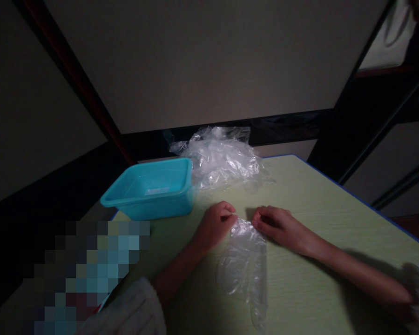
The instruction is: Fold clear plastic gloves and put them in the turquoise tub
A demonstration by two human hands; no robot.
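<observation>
Clear plastic glove (246, 260) lies flat on the green table (317, 209). Left hand (214, 225) and right hand (279, 228) each pinch its top edge. Behind them, the blue tub (150, 188) holds something clear beside a plastic pile (221, 156). Bare tabletop stretches to the right edge.

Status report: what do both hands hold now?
Left hand and right hand pinch top edge of clear plastic glove, flat on green table. Nothing blocks.
</observation>
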